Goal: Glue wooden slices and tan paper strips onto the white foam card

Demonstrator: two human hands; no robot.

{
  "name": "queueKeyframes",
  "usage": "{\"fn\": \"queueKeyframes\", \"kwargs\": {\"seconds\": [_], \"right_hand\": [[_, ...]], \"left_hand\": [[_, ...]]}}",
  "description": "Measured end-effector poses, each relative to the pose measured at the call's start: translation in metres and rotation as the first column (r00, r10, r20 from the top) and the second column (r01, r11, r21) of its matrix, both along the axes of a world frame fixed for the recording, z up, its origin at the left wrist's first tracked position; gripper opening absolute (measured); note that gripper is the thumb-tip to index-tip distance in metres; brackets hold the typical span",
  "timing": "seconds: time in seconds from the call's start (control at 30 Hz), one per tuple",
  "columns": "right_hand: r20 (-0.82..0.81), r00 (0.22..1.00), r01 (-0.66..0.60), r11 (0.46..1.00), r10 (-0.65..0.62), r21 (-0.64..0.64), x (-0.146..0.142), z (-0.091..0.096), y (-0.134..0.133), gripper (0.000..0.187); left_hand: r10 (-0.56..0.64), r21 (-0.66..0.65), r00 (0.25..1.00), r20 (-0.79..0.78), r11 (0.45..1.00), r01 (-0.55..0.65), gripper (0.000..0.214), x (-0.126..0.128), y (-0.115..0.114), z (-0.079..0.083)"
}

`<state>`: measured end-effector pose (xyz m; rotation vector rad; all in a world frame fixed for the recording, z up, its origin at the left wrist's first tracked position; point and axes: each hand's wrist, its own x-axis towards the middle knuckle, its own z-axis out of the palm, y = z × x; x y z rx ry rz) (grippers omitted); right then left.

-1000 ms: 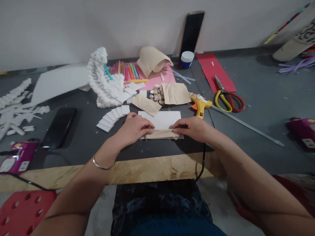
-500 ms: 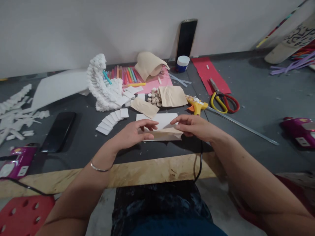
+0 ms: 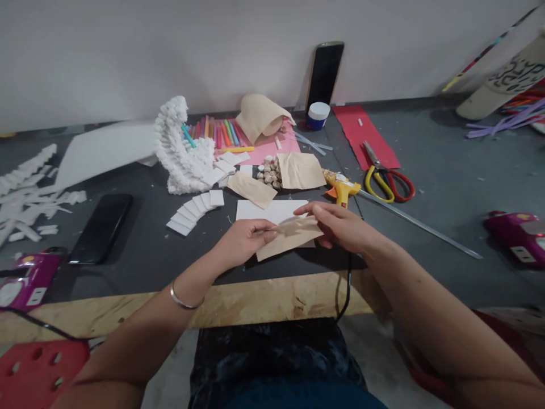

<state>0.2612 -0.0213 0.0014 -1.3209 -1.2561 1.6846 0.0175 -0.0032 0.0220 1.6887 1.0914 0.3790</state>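
Between my two hands is a strip of tan crepe-like paper (image 3: 287, 238), tilted above the table. My left hand (image 3: 247, 241) pinches its left end between thumb and fingers. At its right end, my right hand (image 3: 340, 224) holds it with the fingertips partly behind the paper. A white card (image 3: 268, 209) lies flat beneath, half covered by the strip and my hands. Just beyond the card are two more tan paper pieces, a smaller one (image 3: 253, 189) and a squarer one (image 3: 302, 170), beside a heap of small brown-and-white balls (image 3: 268, 172).
A yellow glue gun (image 3: 343, 187) lies right of the card, its cable (image 3: 349, 284) running over the wooden table edge (image 3: 272, 298). Scissors (image 3: 381, 176) rest on red paper (image 3: 361, 128). White squares (image 3: 191, 210) and a black phone (image 3: 102, 227) lie left.
The tan strip has been lifted off the white card and tilted toward me. My left hand has closed on its left end, and my right hand has moved slightly right.
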Motion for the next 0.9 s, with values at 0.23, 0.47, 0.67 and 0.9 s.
{"fn": "queueKeyframes", "kwargs": {"seconds": [0.23,0.47,0.67,0.9], "right_hand": [[0.022,0.983,-0.182,0.982,0.181,0.053,0.0022,0.0019,-0.0019,0.050],[0.141,0.988,-0.077,0.990,0.060,0.117,-0.0007,-0.0009,-0.0001,0.036],[0.213,0.973,0.035,0.965,-0.093,0.260,-0.0003,0.0002,0.0001,0.030],[0.284,0.945,0.080,0.956,-0.164,0.284,0.0025,-0.0052,0.0018,0.031]], "left_hand": [[0.018,-0.325,0.997,0.078,0.946,0.009,0.036,-0.0047,0.0040,-0.0033],[-0.011,-0.336,0.997,0.079,0.941,0.037,0.037,-0.0054,0.0040,-0.0045],[-0.013,-0.335,0.996,0.083,0.941,0.040,0.038,-0.0063,0.0047,-0.0066],[0.015,-0.326,0.997,0.071,0.945,0.009,0.038,-0.0065,0.0061,-0.0084]]}}
